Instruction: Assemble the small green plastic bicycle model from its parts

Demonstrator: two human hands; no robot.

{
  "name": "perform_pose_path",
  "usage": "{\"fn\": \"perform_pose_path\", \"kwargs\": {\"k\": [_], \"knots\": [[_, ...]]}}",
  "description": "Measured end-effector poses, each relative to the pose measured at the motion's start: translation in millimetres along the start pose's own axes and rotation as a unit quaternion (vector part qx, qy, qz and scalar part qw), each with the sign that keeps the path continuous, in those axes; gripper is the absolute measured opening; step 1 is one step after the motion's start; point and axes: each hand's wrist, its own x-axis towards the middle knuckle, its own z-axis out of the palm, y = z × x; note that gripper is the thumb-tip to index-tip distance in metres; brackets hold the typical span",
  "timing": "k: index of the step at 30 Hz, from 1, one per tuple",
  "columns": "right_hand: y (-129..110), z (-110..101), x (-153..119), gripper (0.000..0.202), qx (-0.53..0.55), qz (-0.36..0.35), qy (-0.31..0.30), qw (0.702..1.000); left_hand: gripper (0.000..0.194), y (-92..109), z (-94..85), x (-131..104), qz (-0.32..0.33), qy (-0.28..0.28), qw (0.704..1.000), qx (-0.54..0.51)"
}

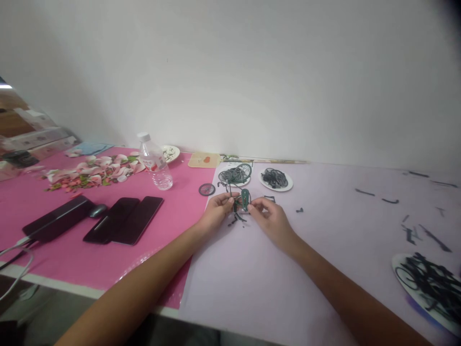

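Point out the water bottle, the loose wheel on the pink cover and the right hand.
Bottle (155, 166): head view, on the middle of its body.
Wheel (207, 190): head view, on its hub.
Right hand (272, 221): head view, on the back of it.

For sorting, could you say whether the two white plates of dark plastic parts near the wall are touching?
Apart: the head view shows lilac tabletop between the left plate and right plate.

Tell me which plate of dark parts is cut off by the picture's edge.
The lower-right plate; the middle plate and the plate beside it lie fully inside the picture.
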Motion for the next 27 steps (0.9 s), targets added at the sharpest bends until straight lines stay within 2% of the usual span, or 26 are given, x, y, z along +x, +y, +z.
{"fn": "perform_pose_path", "kwargs": {"k": [7, 13, 19, 23, 27], "knots": [[2.9, -1.2, 1.5, 0.023, 0.007, 0.009, 0.007, 1.0, 0.049, 3.1, 2.5, -2.3, 0.004, -0.002, 0.999, 0.035], [3.3, -2.9, 2.8, 0.022, 0.0, 0.004, 0.011, 1.0, 0.047, 7.9, 6.3, -6.0, 0.016, -0.015, 0.998, 0.062], [0.8, -2.9, 2.2, 0.022, -0.006, -0.004, 0.014, 1.0, 0.047, 5.3, 0.6, -4.2, 0.035, -0.014, 0.993, 0.114], [-4.8, -1.8, 0.1, 0.023, 0.0, -0.007, 0.018, 1.0, 0.042, 0.9, -1.8, -3.2, 0.032, -0.021, 0.995, 0.088], [-7.5, 0.9, -3.5, 0.025, 0.01, -0.015, 0.026, 0.999, 0.038, 2.3, 3.1, -5.1, 0.008, -0.021, 0.999, 0.027]]}}
